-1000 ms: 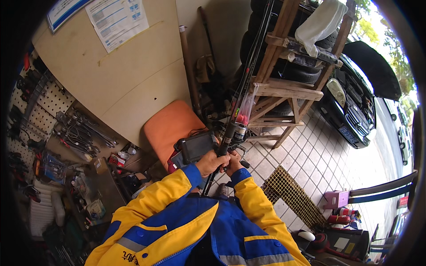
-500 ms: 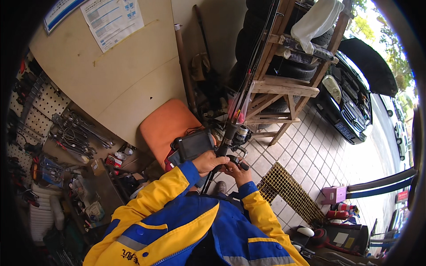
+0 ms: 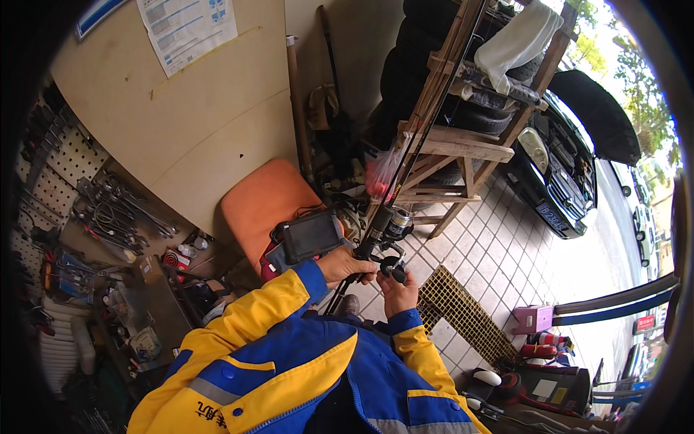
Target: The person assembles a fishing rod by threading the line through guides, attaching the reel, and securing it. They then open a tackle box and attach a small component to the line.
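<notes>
Fishing rods [image 3: 413, 163] slant up and to the right before me, close together. A spinning reel [image 3: 397, 221] with a silver spool sits at their lower end. My left hand [image 3: 338, 266] is closed around the rods' lower part, below that reel. My right hand [image 3: 400, 293], just to the right, has its thumb and fingers closed on a black reel part [image 3: 392, 269]. Whether that part is a crank or belongs to a second reel, I cannot tell. The rod butts run down between my forearms and are partly hidden.
An orange chair [image 3: 264, 195] holds a black tablet-like device [image 3: 312, 237]. A wooden rack [image 3: 463, 148] with tires stands ahead. At right are a floor grate [image 3: 470, 311] and a dark car [image 3: 553, 173], its hood raised. Tools and a cluttered bench [image 3: 163, 304] lie left.
The rod tips have swung to the right and the reel has shifted slightly right. My right hand has moved a little down and away from the left, showing more of the black reel part.
</notes>
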A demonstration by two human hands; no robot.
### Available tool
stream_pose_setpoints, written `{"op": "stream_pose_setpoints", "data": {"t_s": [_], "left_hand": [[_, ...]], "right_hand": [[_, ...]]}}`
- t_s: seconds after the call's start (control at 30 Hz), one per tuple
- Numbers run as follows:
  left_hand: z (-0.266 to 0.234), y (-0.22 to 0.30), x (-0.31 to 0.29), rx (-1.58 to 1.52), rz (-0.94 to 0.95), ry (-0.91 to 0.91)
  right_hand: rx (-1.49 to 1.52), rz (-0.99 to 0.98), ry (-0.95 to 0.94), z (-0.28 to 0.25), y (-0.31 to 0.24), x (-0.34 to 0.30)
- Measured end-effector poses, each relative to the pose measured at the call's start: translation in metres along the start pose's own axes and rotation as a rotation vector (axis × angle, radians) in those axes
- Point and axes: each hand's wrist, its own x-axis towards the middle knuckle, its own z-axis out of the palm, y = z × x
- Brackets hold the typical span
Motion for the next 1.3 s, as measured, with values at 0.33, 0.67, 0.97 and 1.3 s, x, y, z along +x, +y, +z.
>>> {"op": "stream_pose_setpoints", "data": {"t_s": [0.33, 0.67, 0.97, 1.3], "left_hand": [[-0.010, -0.014, 0.008, 0.000, -0.019, 0.148], [-0.020, -0.032, 0.018, 0.216, 0.098, 0.228], [-0.026, -0.055, 0.019, 0.157, 0.209, 0.271], [-0.046, -0.074, 0.008, 0.582, 0.492, 0.328]], "right_hand": [[0.275, 0.239, 0.100, -0.009, 0.008, -0.009], [-1.186, -0.710, -0.187, 0.063, -0.064, -0.043], [-1.523, -0.890, -0.542, 0.171, -0.078, -0.004], [-1.339, -0.780, -0.475, 0.155, -0.046, 0.000]]}}
